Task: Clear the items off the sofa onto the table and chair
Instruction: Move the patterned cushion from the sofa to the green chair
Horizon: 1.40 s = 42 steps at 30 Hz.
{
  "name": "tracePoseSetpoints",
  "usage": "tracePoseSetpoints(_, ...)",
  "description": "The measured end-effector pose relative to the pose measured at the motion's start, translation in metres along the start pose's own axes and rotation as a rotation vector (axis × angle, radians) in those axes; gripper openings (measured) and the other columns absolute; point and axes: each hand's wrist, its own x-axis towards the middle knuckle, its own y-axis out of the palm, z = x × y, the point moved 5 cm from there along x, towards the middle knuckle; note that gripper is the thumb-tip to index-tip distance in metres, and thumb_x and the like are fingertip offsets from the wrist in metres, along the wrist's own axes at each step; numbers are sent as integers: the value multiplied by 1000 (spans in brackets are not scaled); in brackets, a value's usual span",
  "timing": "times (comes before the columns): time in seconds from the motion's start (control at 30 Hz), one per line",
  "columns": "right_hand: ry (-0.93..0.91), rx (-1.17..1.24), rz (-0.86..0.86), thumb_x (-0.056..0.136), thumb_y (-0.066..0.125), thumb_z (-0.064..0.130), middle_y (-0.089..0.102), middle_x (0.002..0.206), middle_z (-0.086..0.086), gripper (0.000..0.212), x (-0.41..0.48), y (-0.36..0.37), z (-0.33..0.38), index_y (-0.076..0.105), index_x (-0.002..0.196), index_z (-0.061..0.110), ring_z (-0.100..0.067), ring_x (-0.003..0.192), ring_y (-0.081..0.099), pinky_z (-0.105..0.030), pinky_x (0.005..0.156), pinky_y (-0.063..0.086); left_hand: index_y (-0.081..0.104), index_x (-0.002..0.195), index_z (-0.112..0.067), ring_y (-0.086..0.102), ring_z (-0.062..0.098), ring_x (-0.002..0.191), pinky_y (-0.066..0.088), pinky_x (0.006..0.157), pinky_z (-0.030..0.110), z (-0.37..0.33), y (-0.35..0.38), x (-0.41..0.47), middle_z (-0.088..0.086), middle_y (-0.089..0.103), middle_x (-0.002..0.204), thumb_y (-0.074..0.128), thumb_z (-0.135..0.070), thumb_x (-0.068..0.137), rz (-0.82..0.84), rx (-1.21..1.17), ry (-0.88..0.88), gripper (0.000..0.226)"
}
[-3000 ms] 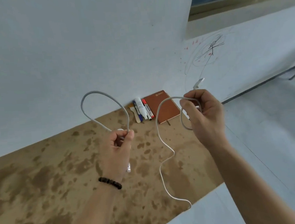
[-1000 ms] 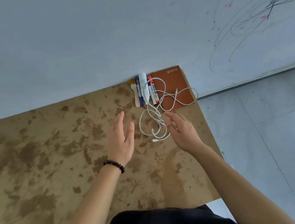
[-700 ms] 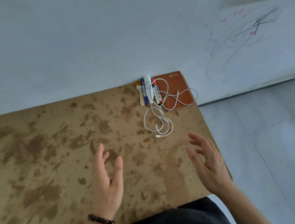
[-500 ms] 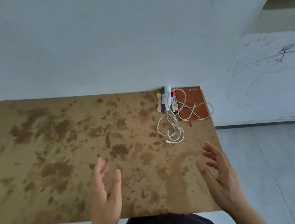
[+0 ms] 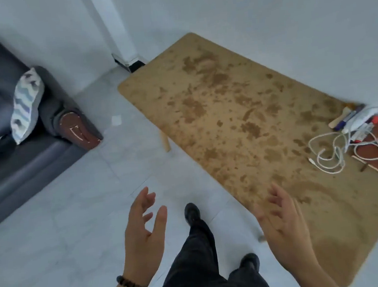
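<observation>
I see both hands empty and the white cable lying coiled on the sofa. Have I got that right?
Not quite. The left hand and the right hand are indeed empty, but the white cable lies coiled on the table, beside the markers, not on the sofa. The head view shows this.
</observation>
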Motion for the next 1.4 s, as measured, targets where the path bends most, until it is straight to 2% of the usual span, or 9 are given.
tracePoseSetpoints(0.1, -97, -11, 181, 81, 53, 66, 44, 120, 37, 55, -8, 44, 39, 37, 131, 52, 10, 107, 51, -15, 81, 43, 44, 133, -32, 53, -9, 111, 43, 83, 12, 33, -66, -27, -15, 59, 121, 58, -28, 90, -197, -37, -74, 45)
tracePoseSetpoints(0.17, -173, -25, 264, 83, 52, 64, 44, 122, 37, 53, -16, 79, 65, 38, 131, 48, 11, 111, 49, -13, 83, 42, 45, 132, -32, 54, -8, 110, 43, 82, 12, 60, -104, -43, -13, 60, 120, 59, -21, 92, -288, -64, -124, 43)
tracePoseSetpoints(0.27, -287, -41, 330, 87, 53, 58, 45, 127, 31, 54, -34, 139, 104, 45, 136, 37, 7, 118, 48, -15, 87, 44, 45, 134, -29, 54, -9, 110, 43, 82, 13, 100, -160, -60, -12, 60, 121, 60, -20, 92, -386, -105, -180, 45)
tracePoseSetpoints(0.6, -457, -19, 675, 82, 61, 52, 52, 125, 24, 57, -138, 391, 246, 42, 134, 40, 4, 113, 54, -25, 87, 52, 48, 127, -34, 57, -6, 107, 46, 79, 15, 237, -368, -107, -15, 61, 118, 60, -17, 93, -740, -241, -362, 41)
tracePoseSetpoints(0.77, -512, -54, 770, 82, 57, 59, 49, 127, 28, 57, -162, 476, 293, 39, 135, 46, 8, 115, 50, -18, 88, 48, 49, 129, -31, 57, -8, 106, 45, 78, 13, 278, -450, -96, -16, 61, 118, 59, -19, 93, -831, -206, -398, 39)
tracePoseSetpoints(0.9, -506, -82, 773, 84, 57, 58, 44, 126, 35, 54, -151, 543, 316, 35, 132, 53, 10, 115, 49, -14, 88, 45, 48, 132, -25, 56, -8, 106, 45, 74, 5, 309, -497, -45, -15, 60, 119, 58, -19, 93, -819, -155, -393, 41)
tracePoseSetpoints(1.1, -453, -22, 724, 86, 60, 53, 46, 124, 37, 53, -91, 667, 359, 37, 133, 52, 11, 114, 50, -13, 85, 45, 47, 130, -30, 57, -6, 107, 46, 73, 4, 361, -555, 82, -16, 59, 119, 59, -17, 93, -760, -134, -385, 41)
tracePoseSetpoints(1.23, -414, 6, 737, 85, 60, 51, 46, 125, 32, 53, -43, 752, 425, 36, 132, 52, 12, 113, 50, -14, 87, 45, 44, 130, -33, 57, -3, 109, 46, 74, 7, 374, -611, 172, -19, 56, 121, 59, -22, 92, -716, -134, -401, 43)
tracePoseSetpoints(1.4, -512, -4, 777, 85, 58, 50, 50, 131, 18, 52, 0, 850, 528, 39, 133, 42, 2, 113, 53, -18, 90, 48, 42, 132, -33, 55, -8, 107, 44, 71, 2, 380, -691, 266, -21, 53, 122, 53, -43, 82, -753, -101, -380, 51)
